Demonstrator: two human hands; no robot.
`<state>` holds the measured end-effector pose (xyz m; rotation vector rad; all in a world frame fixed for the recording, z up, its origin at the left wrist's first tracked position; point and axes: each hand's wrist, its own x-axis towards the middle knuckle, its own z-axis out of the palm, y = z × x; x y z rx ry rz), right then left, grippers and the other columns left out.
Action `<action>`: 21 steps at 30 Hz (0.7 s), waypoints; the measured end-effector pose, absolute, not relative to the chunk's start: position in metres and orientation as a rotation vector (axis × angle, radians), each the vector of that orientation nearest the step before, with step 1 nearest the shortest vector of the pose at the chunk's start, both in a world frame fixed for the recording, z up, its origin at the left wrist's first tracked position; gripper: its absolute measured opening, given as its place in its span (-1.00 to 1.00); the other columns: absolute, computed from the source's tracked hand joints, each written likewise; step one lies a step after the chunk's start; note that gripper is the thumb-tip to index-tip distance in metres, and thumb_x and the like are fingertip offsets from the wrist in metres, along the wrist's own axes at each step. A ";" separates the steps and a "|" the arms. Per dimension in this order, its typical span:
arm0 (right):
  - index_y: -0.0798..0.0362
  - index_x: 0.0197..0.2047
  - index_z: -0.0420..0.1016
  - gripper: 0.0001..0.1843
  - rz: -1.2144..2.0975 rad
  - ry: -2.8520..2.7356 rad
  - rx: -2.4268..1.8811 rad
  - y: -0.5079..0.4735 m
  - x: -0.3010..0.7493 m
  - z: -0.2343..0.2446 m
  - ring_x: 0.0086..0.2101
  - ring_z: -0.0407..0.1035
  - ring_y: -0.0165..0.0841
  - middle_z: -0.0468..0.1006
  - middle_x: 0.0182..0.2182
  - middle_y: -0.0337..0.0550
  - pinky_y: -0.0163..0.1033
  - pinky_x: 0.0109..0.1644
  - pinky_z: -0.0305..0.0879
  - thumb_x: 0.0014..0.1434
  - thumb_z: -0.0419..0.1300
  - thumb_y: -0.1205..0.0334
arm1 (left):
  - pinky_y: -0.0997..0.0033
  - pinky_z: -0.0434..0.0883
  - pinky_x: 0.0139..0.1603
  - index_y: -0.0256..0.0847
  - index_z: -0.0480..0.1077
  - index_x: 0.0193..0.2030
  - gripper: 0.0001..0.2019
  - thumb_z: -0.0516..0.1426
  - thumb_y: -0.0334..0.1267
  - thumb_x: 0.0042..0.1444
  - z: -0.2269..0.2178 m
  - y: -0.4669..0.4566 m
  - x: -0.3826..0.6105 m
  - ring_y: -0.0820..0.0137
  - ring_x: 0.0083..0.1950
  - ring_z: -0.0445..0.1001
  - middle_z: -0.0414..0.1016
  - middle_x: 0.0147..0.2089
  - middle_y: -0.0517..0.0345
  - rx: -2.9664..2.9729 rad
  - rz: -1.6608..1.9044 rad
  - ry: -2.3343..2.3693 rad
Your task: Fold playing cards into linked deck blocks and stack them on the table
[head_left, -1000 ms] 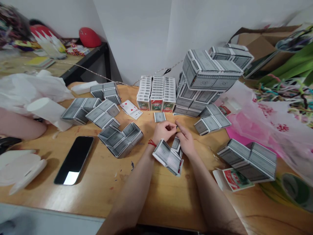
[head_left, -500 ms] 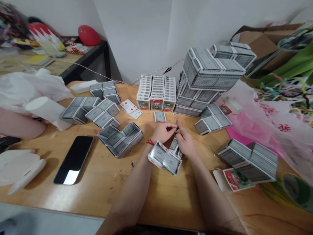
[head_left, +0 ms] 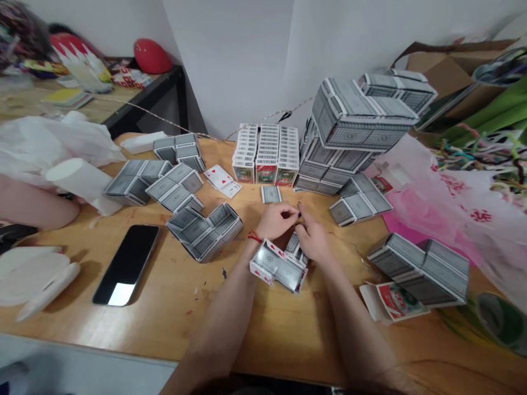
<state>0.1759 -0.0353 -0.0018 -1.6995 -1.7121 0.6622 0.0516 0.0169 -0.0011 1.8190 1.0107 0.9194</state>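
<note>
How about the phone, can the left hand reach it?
Probably yes. The phone lies on the table to the left of the left hand. A card block sits partly between, but low enough to pass over. The hand is busy pinching cards, though.

The folded card block (head_left: 276, 267) shows grey patterned backs (red hearts peek along its rim). It sits tilted on the wooden table (head_left: 255, 329), mid-table.

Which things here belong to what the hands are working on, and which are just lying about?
In use: left hand, right hand, card block beneath them, other card blocks, boxed decks, loose cards.
Lying about: phone, pink bag, white roll, cardboard box.
</note>
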 end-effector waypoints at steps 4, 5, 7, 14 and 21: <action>0.10 0.16 0.17 -0.39 0.683 -1.689 -1.695 -0.035 0.176 -0.005 -0.45 0.35 -0.27 0.55 -0.36 -0.09 -0.22 -0.31 0.22 0.00 -0.07 0.28 | 0.54 0.30 -0.37 -0.29 0.45 -0.46 -0.89 0.09 -0.38 -0.11 -0.003 0.016 0.056 0.52 -0.43 0.36 0.47 -0.46 0.17 1.727 0.947 1.040; 0.09 0.17 0.17 -0.39 0.694 -1.679 -1.687 -0.035 0.176 -0.005 -0.44 0.36 -0.26 0.55 -0.34 -0.09 -0.21 -0.30 0.23 0.00 -0.06 0.28 | 0.55 0.29 -0.39 -0.30 0.44 -0.48 -0.90 0.09 -0.38 -0.13 -0.003 0.015 0.057 0.52 -0.44 0.35 0.46 -0.48 0.18 1.699 0.955 1.049; 0.07 0.17 0.16 -0.39 0.705 -1.663 -1.672 -0.036 0.176 -0.006 -0.43 0.37 -0.26 0.55 -0.31 -0.09 -0.20 -0.28 0.24 0.00 -0.05 0.27 | 0.55 0.28 -0.41 -0.30 0.42 -0.50 -0.92 0.10 -0.36 -0.15 -0.002 0.014 0.060 0.53 -0.46 0.33 0.44 -0.50 0.19 1.660 0.968 1.067; 0.13 0.17 0.16 -0.38 0.774 -1.592 -1.648 -0.036 0.175 -0.006 -0.42 0.36 -0.26 0.54 -0.34 -0.10 -0.17 -0.25 0.25 0.00 -0.05 0.26 | 0.55 0.28 -0.42 -0.30 0.41 -0.50 -0.92 0.11 -0.36 -0.17 -0.001 0.013 0.060 0.54 -0.46 0.33 0.43 -0.51 0.20 1.595 0.981 1.092; 0.13 0.02 0.32 -0.48 1.160 -1.179 -1.395 -0.031 0.188 0.004 -0.66 0.14 -0.44 0.39 -0.63 -0.29 -0.31 -0.53 0.14 -0.05 -0.05 0.23 | 0.57 0.29 -0.44 -0.29 0.44 -0.36 -0.88 0.10 -0.34 -0.04 -0.001 0.015 0.058 0.56 -0.46 0.31 0.41 -0.44 0.16 1.715 1.101 1.013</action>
